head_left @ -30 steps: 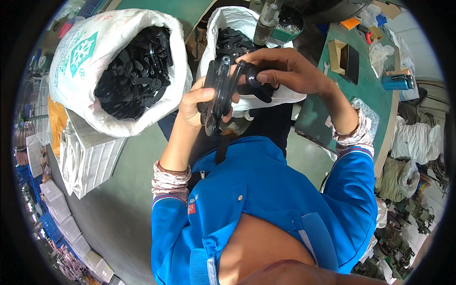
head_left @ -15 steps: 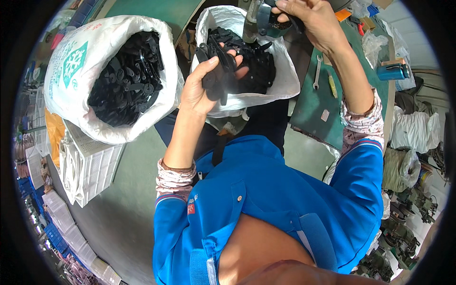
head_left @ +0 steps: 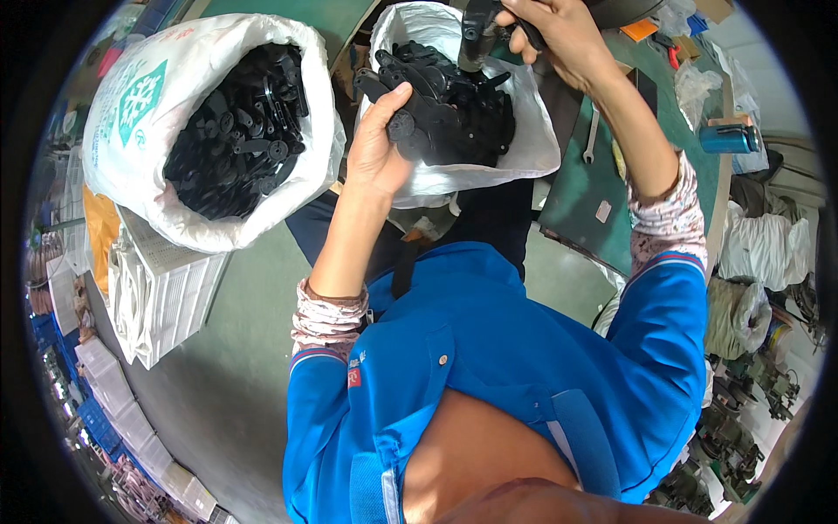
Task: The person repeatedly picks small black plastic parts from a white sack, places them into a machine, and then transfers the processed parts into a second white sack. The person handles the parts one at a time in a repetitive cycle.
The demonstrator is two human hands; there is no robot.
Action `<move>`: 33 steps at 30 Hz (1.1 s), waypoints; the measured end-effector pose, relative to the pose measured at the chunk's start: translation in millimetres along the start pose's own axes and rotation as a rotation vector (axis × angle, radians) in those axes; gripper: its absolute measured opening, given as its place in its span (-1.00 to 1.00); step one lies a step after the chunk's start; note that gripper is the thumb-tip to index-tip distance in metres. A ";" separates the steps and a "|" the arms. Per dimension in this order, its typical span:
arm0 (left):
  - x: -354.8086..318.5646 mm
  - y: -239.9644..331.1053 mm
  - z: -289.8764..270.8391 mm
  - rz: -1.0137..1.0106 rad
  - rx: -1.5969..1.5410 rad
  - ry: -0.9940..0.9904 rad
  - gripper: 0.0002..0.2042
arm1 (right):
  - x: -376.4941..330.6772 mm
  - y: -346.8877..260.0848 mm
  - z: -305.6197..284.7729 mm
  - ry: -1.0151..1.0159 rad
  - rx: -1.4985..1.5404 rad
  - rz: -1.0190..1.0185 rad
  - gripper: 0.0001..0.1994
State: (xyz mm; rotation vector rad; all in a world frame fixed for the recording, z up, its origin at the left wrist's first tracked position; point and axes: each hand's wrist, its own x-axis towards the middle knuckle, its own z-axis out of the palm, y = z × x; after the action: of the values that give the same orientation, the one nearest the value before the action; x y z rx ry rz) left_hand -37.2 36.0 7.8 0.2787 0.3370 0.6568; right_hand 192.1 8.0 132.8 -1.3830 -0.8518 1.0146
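Note:
My left hand (head_left: 381, 153) is closed round a bunch of flat black plastic parts (head_left: 425, 118), some with round ends. It is over the near side of an open white sack (head_left: 539, 144), which holds many similar black parts (head_left: 491, 122). At the top edge my right hand (head_left: 559, 39) has its fingers curled round a dark part (head_left: 529, 19), whose kind I cannot make out. Beside those fingers is a dark tool or machine piece (head_left: 477, 37), cut off by the picture's edge.
A larger white sack (head_left: 118, 166) full of black parts (head_left: 236, 140) stands at left, above a white plastic crate (head_left: 175, 297). On the green bench (head_left: 572, 192) at right lie a wrench (head_left: 592, 138) and a small tag (head_left: 603, 211). A blue bottle (head_left: 729, 138) is farther right.
The left hand has turned, and the black parts in it now spread farther over the sack. The piece beside my right hand shows a dark side instead of a greyish cylinder.

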 end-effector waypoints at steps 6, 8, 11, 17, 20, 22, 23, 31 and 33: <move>-0.3 -5.9 8.2 0.005 0.137 0.021 -0.80 | -65.1 76.0 -0.5 -0.184 -0.232 -0.141 -0.66; -1.5 -7.7 11.2 -0.013 0.191 -0.010 -0.78 | -72.1 86.6 10.1 -0.187 -0.253 -0.112 -0.70; -2.3 -13.6 15.6 -0.026 0.245 -0.024 -0.73 | -70.9 95.5 14.7 -0.128 -0.204 -0.106 -0.74; -4.4 -12.5 16.3 -0.057 0.107 0.053 -0.77 | -45.0 96.5 -6.3 0.089 0.178 -0.226 -0.85; -4.9 -4.5 15.3 -0.080 -0.021 0.023 -0.84 | -56.5 94.5 -23.9 0.005 0.221 -0.242 -0.83; -2.2 -0.7 14.4 -0.089 -0.064 0.010 -0.85 | -73.6 85.4 -17.5 0.000 0.178 -0.218 -0.84; -2.9 0.0 13.6 -0.092 -0.079 0.015 -0.84 | -80.6 82.7 -13.8 -0.075 0.109 -0.271 -0.86; 3.5 -4.4 13.8 -0.064 -0.049 0.068 -0.85 | -96.1 66.8 1.5 -0.373 -0.173 -0.531 -0.75; -1.6 -2.3 21.1 -0.105 -0.016 0.036 -0.81 | -92.2 65.7 -0.5 -0.378 -0.677 -0.862 -0.64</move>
State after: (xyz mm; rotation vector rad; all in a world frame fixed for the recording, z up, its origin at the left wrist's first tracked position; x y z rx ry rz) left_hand -28.9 30.2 26.4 0.2327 0.3778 0.5614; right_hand 154.9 -82.6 76.0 -1.1428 -1.9852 0.2957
